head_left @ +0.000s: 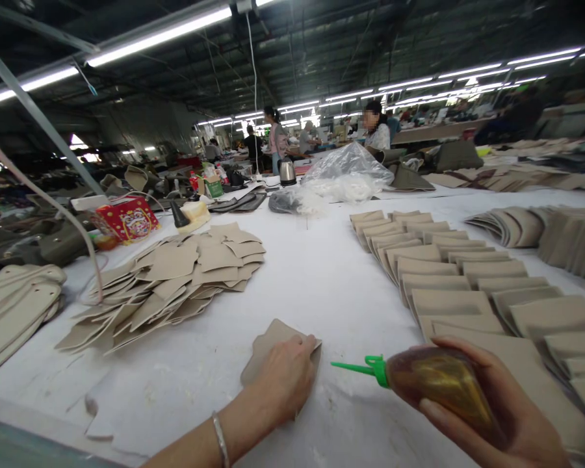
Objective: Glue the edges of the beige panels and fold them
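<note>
My right hand (507, 416) is wrapped round a squeeze bottle of amber liquid (439, 383). The bottle lies tilted on its side, its thin green nozzle (355, 368) pointing left toward my other hand. With fingers curled, my left hand (287, 374) grips the right edge of a flat beige leather-like piece (268, 344) on the white tabletop. That hand and the wrist hide part of the piece. The nozzle tip is a short way right of the piece, apart from it.
A loose heap of beige pieces (195, 266) lies to the left. Overlapping rows of folded beige pieces (443, 279) fill the right. Farther back are a red box (131, 218), a kettle (287, 172), clear plastic sheeting (348, 169) and several people. A hose (85, 237) hangs at left.
</note>
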Demonstrator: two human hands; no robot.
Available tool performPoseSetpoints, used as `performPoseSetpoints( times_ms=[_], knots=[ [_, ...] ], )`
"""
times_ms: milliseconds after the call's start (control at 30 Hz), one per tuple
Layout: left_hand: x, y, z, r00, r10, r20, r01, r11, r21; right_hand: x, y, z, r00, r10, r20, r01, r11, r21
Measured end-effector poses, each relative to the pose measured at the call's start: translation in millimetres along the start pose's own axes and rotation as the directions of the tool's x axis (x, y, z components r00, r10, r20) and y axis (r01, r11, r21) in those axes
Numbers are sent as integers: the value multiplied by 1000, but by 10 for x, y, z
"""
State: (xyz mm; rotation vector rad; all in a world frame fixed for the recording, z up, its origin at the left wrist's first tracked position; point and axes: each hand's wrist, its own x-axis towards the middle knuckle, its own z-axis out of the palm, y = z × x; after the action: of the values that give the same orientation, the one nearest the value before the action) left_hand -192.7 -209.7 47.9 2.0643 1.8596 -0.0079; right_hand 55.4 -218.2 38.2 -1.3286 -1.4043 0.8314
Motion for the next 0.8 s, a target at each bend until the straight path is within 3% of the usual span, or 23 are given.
performPoseSetpoints(
  times_ms=[133,367,633,800],
  knots=[
    [23,-64,23,997,73,-26,-74,995,-59,87,53,126,990,-139,12,139,985,-103],
    [-5,-125,31,995,93,-39,-97,988,-117,224,90,224,921,-343,183,381,890,-249],
    [2,-131,-37,997,81,-15,-82,972,-219,253,49,305,898,-390,205,437,847,-304],
    [-1,-122,-11,997,78,-17,-80,969,-235,238,58,345,907,-354,230,414,852,-321]
  ],
)
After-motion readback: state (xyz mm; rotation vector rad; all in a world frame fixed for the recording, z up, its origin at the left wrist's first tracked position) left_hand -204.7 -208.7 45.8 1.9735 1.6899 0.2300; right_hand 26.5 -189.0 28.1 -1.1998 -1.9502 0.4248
